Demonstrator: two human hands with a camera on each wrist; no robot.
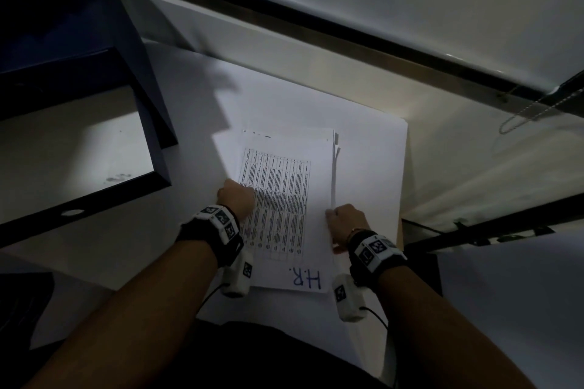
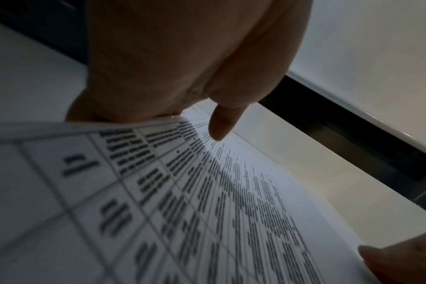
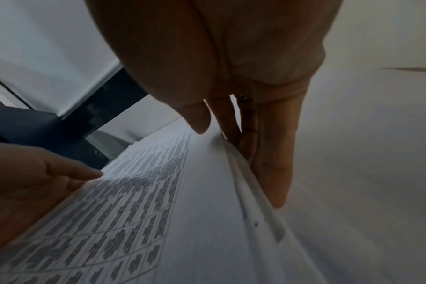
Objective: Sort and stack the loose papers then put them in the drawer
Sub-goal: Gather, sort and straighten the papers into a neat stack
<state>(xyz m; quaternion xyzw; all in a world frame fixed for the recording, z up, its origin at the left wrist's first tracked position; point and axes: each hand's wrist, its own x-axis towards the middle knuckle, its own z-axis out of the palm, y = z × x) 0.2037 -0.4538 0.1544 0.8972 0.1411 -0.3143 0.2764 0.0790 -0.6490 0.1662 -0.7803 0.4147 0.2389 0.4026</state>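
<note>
A stack of white papers (image 1: 284, 193) lies lengthwise in front of me, on a larger white sheet (image 1: 366, 148). Its top page carries a printed table, with "H.R." handwritten at the near end. My left hand (image 1: 235, 199) grips the stack's left edge. In the left wrist view its thumb (image 2: 219, 126) points down over the printed page (image 2: 207, 211) and its fingers curl under the edge. My right hand (image 1: 346, 224) is at the right edge. Its straight fingers (image 3: 272, 163) lie along the side of the stack (image 3: 158, 192) and its thumb (image 3: 197, 119) hangs just above the top page.
A dark blue piece of furniture (image 1: 63, 25) stands at the left. Below it is a dark-framed, pale-bottomed compartment (image 1: 79, 151), which may be an open drawer. A white panel with a black strip (image 1: 347, 28) runs across the back. A metal chain (image 1: 521, 117) hangs at the right.
</note>
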